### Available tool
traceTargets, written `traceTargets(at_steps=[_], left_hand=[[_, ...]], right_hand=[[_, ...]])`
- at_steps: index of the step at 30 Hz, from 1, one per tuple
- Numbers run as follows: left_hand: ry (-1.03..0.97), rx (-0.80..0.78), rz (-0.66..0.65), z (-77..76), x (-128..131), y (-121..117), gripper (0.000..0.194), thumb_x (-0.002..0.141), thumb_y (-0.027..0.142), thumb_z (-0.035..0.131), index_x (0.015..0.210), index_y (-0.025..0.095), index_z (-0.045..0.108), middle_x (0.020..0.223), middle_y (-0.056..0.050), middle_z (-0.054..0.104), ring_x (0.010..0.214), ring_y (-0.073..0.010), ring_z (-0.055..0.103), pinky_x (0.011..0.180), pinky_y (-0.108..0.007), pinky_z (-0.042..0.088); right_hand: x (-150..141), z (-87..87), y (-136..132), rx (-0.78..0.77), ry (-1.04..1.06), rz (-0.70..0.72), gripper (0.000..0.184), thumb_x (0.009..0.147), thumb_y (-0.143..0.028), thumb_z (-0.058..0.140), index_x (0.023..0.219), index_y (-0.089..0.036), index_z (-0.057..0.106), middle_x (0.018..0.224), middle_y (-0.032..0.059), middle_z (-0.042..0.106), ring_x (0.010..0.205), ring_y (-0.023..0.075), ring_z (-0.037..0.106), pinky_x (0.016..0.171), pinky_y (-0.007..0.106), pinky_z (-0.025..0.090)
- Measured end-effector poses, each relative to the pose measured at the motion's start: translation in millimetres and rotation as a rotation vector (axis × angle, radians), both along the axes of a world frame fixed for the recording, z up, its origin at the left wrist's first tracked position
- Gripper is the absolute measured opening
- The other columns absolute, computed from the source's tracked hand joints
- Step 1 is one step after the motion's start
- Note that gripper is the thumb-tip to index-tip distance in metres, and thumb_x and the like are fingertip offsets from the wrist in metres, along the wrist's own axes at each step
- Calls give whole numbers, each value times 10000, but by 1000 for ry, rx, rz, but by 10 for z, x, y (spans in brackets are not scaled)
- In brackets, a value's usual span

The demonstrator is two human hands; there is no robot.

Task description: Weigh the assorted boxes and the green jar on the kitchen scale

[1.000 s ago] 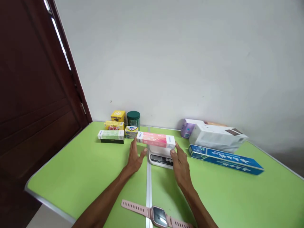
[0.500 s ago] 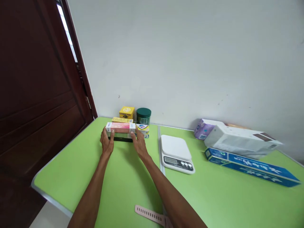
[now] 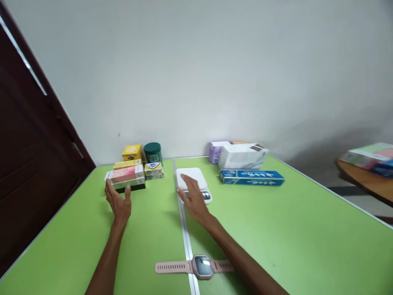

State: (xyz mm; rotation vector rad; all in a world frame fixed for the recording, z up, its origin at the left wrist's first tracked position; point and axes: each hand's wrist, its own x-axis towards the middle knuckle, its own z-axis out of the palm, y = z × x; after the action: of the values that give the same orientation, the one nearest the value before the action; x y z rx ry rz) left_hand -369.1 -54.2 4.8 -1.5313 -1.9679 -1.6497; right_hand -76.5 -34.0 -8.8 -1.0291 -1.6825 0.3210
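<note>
Just beyond the left hand [image 3: 120, 205] lies the pink-and-white box [image 3: 125, 175]. The left hand is open, thumb apart from fingers; fingertip contact cannot be determined. The right hand [image 3: 195, 200], open and empty, extends over the white scale [image 3: 198, 174], partly hiding its control panel.

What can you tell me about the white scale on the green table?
The white scale has a flat, round-cornered platform on a base with a dark front panel and light round buttons; it looks plastic. It lies flat on the green table, beside the metal-coloured strip. The right hand extends over it, hiding part of the panel; whether they touch is unclear.
</note>
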Motion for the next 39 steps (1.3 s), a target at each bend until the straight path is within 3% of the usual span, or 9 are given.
traceTargets(at_steps=[5, 9, 13, 18, 24, 27, 30, 34, 39], left_hand=[[100, -29, -340, -38, 1100, -83, 830, 983, 530, 547, 1639, 175, 182, 1679, -211, 284, 1571, -350, 254, 1279, -577, 210], [151, -88, -717, -27, 2161, -154, 790, 991, 483, 559, 1643, 232, 190, 1683, -161, 318, 1571, -302, 285, 1289, -519, 236], [75, -362, -938, 21, 3036, 2, 814, 989, 564, 520, 1640, 181, 218, 1709, -173, 270, 1608, -297, 204, 1313, -488, 176], [-96, -665, -879, 31, 3641, 529, 922, 959, 638, 513, 1630, 91, 195, 1727, -228, 166, 1624, -317, 115, 1317, -467, 107], [-250, -625, -877, 17, 3930, 807, 784, 965, 675, 483, 1561, 182, 351, 1644, -171, 413, 1559, -276, 343, 1283, -423, 248], [-284, -597, -855, 64, 3965, 665, 776, 981, 647, 465, 1573, 166, 327, 1655, -175, 388, 1566, -277, 326, 1282, -425, 254], [-221, -565, -827, 188, 3903, 390, 854, 974, 642, 472, 1621, 142, 224, 1717, -185, 239, 1615, -292, 176, 1307, -449, 167], [-40, -403, -808, 413, 3582, 30, 932, 959, 655, 488, 1650, 144, 129, 1743, -174, 147, 1632, -288, 72, 1319, -459, 79], [-35, -264, -653, 512, 2760, -50, 919, 948, 662, 491, 1636, 139, 180, 1710, -191, 233, 1610, -301, 182, 1315, -462, 135]], right_hand=[[1590, -331, 19, 29, 87, -574, 701, 989, -661, 407, 1448, -146, 534, 1419, 223, 589, 1363, 376, 495, 1162, 640, 361], [2476, -439, 195, -49, 237, -894, 903, 954, -764, 268, 1467, -55, 488, 1458, 292, 520, 1395, 424, 438, 1169, 656, 303], [2836, -417, 379, -147, 351, -921, 927, 947, -765, 220, 1501, -58, 450, 1528, 283, 473, 1444, 411, 397, 1200, 624, 272], [2946, -374, 526, -226, 373, -875, 893, 957, -709, 241, 1507, -34, 439, 1556, 288, 462, 1461, 398, 390, 1205, 596, 277], [2963, -338, 475, -221, 381, -816, 773, 940, -721, 308, 1347, -137, 608, 1392, 216, 633, 1318, 346, 539, 1147, 533, 372], [2973, -303, 353, -194, 471, -825, 727, 921, -726, 357, 1256, -156, 659, 1278, 195, 694, 1194, 328, 606, 1101, 511, 415], [2934, -271, 210, -222, 565, -796, 679, 917, -713, 382, 1168, -173, 708, 1168, 165, 740, 1077, 314, 645, 1037, 489, 460], [2632, -199, 56, -193, 656, -680, 633, 936, -691, 400, 1186, -203, 717, 1165, 107, 759, 1066, 289, 657, 1004, 483, 496], [1857, 26, -38, -188, 652, -440, 674, 912, -697, 466, 1266, -176, 706, 1292, 138, 732, 1165, 317, 669, 1039, 484, 505]])
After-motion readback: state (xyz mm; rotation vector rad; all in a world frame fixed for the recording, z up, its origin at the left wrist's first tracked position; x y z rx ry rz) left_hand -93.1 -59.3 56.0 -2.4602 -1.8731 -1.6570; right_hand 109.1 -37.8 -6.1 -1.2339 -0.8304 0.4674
